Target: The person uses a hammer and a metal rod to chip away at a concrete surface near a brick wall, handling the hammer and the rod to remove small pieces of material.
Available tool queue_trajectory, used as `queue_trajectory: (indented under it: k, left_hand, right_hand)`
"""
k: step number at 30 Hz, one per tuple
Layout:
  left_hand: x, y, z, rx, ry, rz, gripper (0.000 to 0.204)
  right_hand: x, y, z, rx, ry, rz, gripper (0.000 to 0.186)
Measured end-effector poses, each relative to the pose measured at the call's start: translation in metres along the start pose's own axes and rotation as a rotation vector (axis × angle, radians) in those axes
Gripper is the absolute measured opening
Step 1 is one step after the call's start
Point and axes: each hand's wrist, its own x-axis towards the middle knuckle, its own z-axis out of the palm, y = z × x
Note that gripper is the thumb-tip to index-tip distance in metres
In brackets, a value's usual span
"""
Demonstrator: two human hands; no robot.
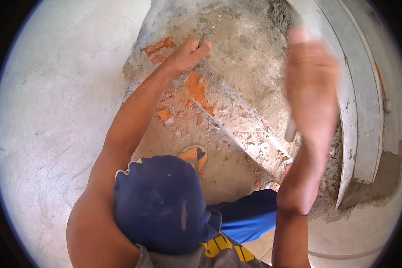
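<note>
My left hand [190,56] is closed around a short, ribbed metal rod [204,36], held against the rough, chipped masonry. The rod's upper end sticks out past the thumb; its lower end is hidden by the hand. Raised on the right, my right hand [311,78] is blurred by motion, its fingers wrapped round a tool. Below the fist juts the end of a round tool handle [291,130]; the tool's head cannot be made out. Broken orange brick [196,89] shows near my left hand, with more red brick pieces [159,46] beside the wrist.
Rubble [250,134] lies along a straight, pale ledge. My bent knee in blue cloth [161,205] and a flip-flop [194,157] are close by. Long grey boards [362,111] stand at right, near a wooden-handled tool [382,85] and a damp mortar patch [379,178]. Smooth plaster [62,111] spreads left.
</note>
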Motion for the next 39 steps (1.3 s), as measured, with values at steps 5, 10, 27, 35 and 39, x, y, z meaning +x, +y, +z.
queue_trajectory:
  k: [5, 10, 27, 35, 39]
  left_hand:
    - [0.009, -0.002, 0.003, -0.022, -0.037, 0.05, 0.049]
    - [0.008, 0.005, 0.006, -0.017, -0.09, 0.013, 0.04]
    - [0.003, 0.002, 0.01, -0.015, -0.063, -0.042, 0.044]
    - [0.01, 0.002, 0.009, -0.031, -0.08, -0.016, 0.043]
    - [0.007, -0.004, 0.012, -0.019, -0.072, -0.031, 0.043]
  right_hand:
    - [-0.004, 0.006, -0.023, 0.595, 0.172, -0.385, 0.03]
    - [-0.01, 0.037, 0.053, -0.126, -0.236, 0.246, 0.032]
    - [-0.005, 0.002, 0.021, 0.012, -0.206, 0.422, 0.03]
    - [-0.011, 0.016, 0.006, 0.357, 0.221, -0.079, 0.029]
    - [-0.014, 0.032, 0.052, -0.048, -0.293, 0.404, 0.036]
